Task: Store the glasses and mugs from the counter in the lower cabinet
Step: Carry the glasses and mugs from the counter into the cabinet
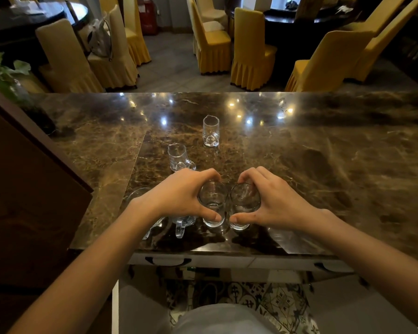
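On the dark brown marbled stone bench (323,145), the left hand (181,194) wraps its fingers (210,175) around a small clear tumbler (212,206); the right hand (273,198) grips a second clear tumbler (244,208), the two touching. Beyond the left fingers stand two clear spouted glass mugs (177,157), (211,131).

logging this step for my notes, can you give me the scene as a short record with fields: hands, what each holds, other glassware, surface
left hand: grip closed around a small clear glass
right hand: grip closed around a second small clear glass
held glasses: upright, side by side near the counter's front edge
other glassware: two small spouted glass pitchers further back, nearer one, farther one; handled glass mugs partly hidden under the left hand
surface: dark marble counter
cabinet interior: not visible
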{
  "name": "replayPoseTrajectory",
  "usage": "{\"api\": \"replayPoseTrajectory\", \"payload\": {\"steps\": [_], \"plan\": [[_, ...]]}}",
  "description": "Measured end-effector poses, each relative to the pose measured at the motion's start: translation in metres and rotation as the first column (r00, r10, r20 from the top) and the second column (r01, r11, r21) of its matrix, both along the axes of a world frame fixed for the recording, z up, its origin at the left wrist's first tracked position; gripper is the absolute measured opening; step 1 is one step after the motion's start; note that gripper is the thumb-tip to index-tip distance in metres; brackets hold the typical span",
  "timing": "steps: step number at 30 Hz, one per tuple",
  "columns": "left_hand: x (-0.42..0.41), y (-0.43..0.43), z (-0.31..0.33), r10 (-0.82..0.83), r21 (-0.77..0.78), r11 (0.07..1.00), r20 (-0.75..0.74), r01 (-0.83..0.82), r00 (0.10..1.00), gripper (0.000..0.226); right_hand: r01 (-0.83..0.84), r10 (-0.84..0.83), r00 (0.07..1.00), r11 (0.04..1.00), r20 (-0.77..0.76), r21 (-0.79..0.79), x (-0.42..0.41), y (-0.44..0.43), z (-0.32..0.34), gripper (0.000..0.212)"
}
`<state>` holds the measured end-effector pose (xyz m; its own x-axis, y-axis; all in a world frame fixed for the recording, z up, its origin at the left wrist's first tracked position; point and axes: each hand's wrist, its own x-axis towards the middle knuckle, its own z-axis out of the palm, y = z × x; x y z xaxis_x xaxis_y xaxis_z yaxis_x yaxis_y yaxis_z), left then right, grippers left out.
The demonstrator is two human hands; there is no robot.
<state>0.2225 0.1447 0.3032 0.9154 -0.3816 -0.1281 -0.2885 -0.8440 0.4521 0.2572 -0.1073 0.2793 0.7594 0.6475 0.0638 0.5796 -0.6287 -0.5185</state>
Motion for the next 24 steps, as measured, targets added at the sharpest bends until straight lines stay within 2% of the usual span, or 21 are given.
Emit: {"api": "replayPoseTrajectory", "payload": {"steps": [13, 17, 19, 21, 24], "plan": [[0.003, -0.002, -0.001, -0.002, 0.003, 1.000, -0.031, 0.002, 1.000, 0.084, -0.050, 0.041, 0.993, 0.996, -0.109, -0.073, 0.008, -0.001, 0.010, 0.085], [0.006, 0.002, 0.004, 0.006, -0.109, 0.994, -0.115, -0.018, 0.993, 0.093, -0.106, 0.083, 0.977, 0.988, -0.197, -0.110, 0.013, 0.001, 0.017, 0.108], [0.010, 0.006, 0.012, 0.015, -0.213, 0.976, -0.145, -0.046, 0.989, 0.088, -0.085, 0.065, 0.969, 0.994, -0.240, -0.073, 0.019, 0.005, 0.026, 0.105], [0.018, 0.012, 0.022, 0.054, -0.278, 0.957, -0.102, -0.081, 0.993, 0.073, -0.043, 0.035, 0.969, 0.999, -0.244, -0.027, 0.028, 0.013, 0.036, 0.095], [0.029, 0.026, 0.033, 0.166, -0.278, 0.951, 0.082, -0.138, 0.983, 0.054, 0.022, -0.018, 0.985, 1.000, -0.173, 0.018, 0.049, 0.029, 0.049, 0.092]]}}
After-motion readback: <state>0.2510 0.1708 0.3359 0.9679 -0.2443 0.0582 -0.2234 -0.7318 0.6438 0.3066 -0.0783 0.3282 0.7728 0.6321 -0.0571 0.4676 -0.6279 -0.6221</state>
